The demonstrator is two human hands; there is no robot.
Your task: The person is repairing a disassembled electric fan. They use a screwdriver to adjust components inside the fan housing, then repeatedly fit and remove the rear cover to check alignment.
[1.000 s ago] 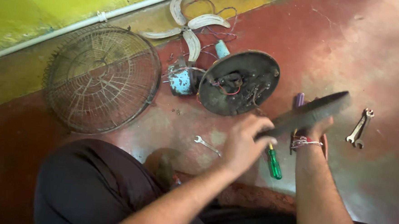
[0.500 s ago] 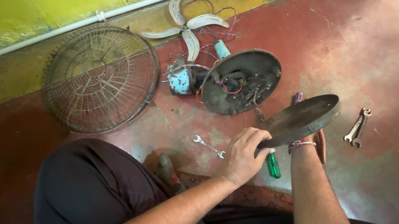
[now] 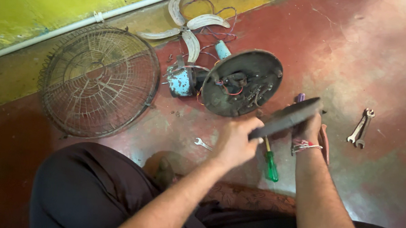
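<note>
View from the head camera, looking down at a person seated on a red floor (image 3: 391,54). A dark round plate (image 3: 288,117), seen nearly edge-on and tilted up to the right, is held above the floor between both hands, in front of the person's knees. The left hand (image 3: 236,141) has its grip clamped on the lower left edge of the plate, fingers curled over the rim. The right hand (image 3: 308,129), a thread band at its wrist, sits behind and under the plate's right part; its grip is closed on that side, though the fingers are mostly hidden by the plate. Below the plate a screwdriver with a green handle (image 3: 271,165) lies on the floor, and a reddish tool (image 3: 324,142) lies just beside the right wrist. A small spanner (image 3: 203,143) lies on the floor left of the left hand. Two spanners (image 3: 360,128) lie together well to the right. Beyond the hands stands a round fan base (image 3: 241,81), tilted on edge with its wired underside showing, touching a blue motor housing (image 3: 180,80). Behind these lie the pale fan blades (image 3: 189,27) with loose wires. At left a rusty wire fan guard (image 3: 98,80) lies flat near the yellow wall (image 3: 42,4).
</note>
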